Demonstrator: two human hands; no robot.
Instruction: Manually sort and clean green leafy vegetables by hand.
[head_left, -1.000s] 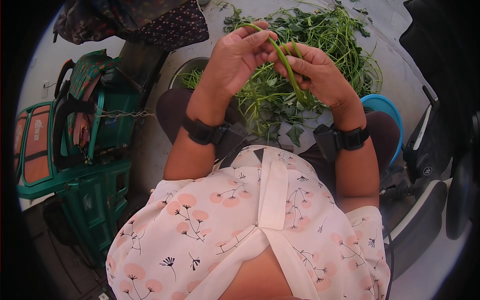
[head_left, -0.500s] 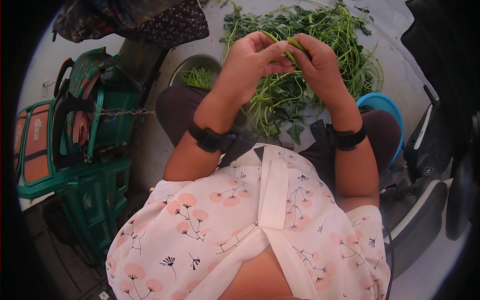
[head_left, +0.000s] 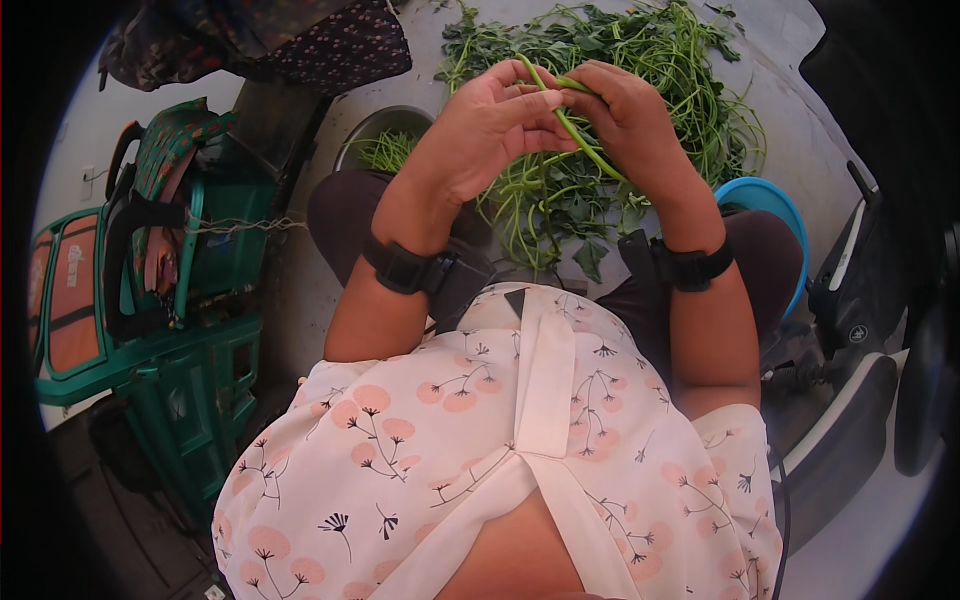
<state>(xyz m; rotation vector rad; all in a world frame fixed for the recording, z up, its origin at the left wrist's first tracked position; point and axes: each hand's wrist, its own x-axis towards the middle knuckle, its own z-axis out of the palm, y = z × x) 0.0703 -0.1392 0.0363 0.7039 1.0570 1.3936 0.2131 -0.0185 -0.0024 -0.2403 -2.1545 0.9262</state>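
Hands are meeting above the pile of leafy greens [head_left: 640, 130]: the left hand [head_left: 490, 125] and right hand [head_left: 625, 110] are both pinching one green stem [head_left: 580, 135], fingers clamped on it, beside a metal bowl [head_left: 385, 140] and blue tub [head_left: 765, 205].

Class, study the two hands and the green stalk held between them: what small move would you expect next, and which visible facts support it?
Probably the left hand and right hand will snap or strip the green stalk. Both pinch it near its top, its lower end hanging free over the heap of greens. A metal bowl beside the left knee already holds green pieces.
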